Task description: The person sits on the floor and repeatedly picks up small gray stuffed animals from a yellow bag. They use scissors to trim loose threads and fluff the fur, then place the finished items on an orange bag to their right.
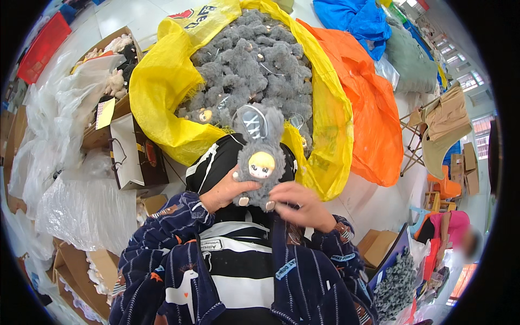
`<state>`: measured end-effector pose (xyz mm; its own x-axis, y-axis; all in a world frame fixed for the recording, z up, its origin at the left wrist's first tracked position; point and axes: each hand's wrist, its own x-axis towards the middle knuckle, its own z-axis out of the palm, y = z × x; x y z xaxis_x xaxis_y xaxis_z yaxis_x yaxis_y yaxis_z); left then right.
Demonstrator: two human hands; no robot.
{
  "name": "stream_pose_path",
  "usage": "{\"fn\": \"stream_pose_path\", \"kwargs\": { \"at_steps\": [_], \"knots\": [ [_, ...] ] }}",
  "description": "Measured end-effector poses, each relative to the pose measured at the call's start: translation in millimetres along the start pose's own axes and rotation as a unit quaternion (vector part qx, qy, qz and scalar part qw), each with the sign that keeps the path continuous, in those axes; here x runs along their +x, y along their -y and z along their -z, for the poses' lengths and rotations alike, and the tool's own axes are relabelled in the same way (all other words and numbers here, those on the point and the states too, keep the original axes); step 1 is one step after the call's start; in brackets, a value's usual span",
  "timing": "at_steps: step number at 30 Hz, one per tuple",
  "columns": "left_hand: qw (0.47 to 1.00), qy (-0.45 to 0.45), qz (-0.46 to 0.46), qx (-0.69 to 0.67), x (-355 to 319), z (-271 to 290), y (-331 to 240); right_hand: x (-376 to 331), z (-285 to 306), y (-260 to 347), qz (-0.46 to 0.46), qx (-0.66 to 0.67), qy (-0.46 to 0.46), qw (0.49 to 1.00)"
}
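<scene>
A grey plush doll (262, 181) with long fluffy ears and a yellow-haired face rests upright over my lap, its face turned up. Wrapped around its left side is my left hand (228, 189), thumb across the belly. My right hand (301, 203) has its fingers bent at the doll's lower right, by one foot; motion blurs it, and whether it pinches anything is hidden. Just beyond my knees stands a large yellow woven sack (331, 130), its mouth spread wide around a heap of similar grey plush dolls (244, 59).
An orange sack (374, 108) lies right of the yellow one, with a blue bag (355, 24) behind. At left are clear plastic sheeting (86, 206), a paper bag (127, 151) and a cardboard box (122, 38) of plush toys. A folding chair (447, 116) and a person (457, 230) are at right.
</scene>
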<state>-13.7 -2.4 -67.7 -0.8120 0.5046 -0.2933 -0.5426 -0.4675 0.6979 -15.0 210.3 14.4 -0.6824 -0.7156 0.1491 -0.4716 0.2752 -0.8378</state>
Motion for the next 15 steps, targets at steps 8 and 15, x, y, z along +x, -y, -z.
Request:
{"fn": "stream_pose_path", "kwargs": {
  "at_steps": [8,15],
  "knots": [
    [0.971,0.052,-0.089,0.215,-2.5,-11.8,21.1,19.4,-12.5,-23.8,-0.174,0.157,-0.357,0.904],
    [0.961,0.095,-0.012,0.26,-15.3,-9.2,3.3,10.0,-32.7,-46.5,-0.181,0.324,-0.405,0.836]
  ]
}}
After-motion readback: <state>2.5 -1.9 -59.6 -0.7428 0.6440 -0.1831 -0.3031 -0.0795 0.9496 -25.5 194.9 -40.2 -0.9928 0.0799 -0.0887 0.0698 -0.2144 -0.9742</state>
